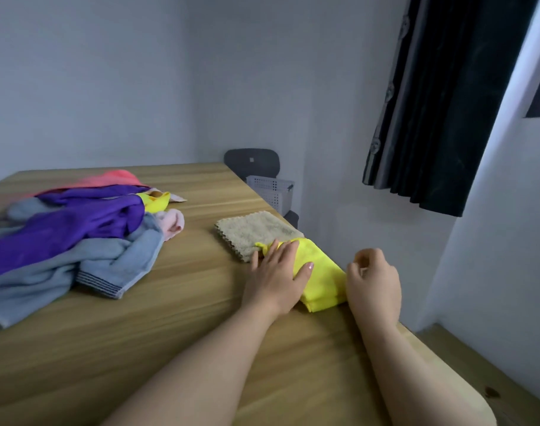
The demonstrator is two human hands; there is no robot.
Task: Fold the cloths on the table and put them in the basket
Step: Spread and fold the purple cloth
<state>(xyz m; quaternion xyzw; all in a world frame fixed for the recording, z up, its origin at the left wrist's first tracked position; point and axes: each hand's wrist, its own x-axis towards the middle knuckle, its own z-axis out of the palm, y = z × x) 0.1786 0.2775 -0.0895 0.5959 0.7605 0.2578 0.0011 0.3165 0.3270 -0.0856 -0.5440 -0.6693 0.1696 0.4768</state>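
Note:
A folded yellow cloth (pixel 320 278) lies near the table's right edge, its far end overlapping a folded beige cloth (pixel 256 232). My left hand (pixel 277 278) presses flat on the yellow cloth with straight fingers. My right hand (pixel 373 281) hovers at the cloth's right end, fingers loosely curled, and I cannot tell whether it holds any fabric. A heap of unfolded cloths (pixel 78 241), purple, blue, pink, coral and yellow, covers the table's left side. The white perforated basket (pixel 271 192) stands beyond the table's right edge, on a dark chair.
The wooden table (pixel 170 333) fills the lower view. A dark chair back (pixel 251 164) rises behind the basket. A dark curtain (pixel 440 103) hangs at the upper right beside grey walls. A wooden floor strip (pixel 492 364) shows at the lower right.

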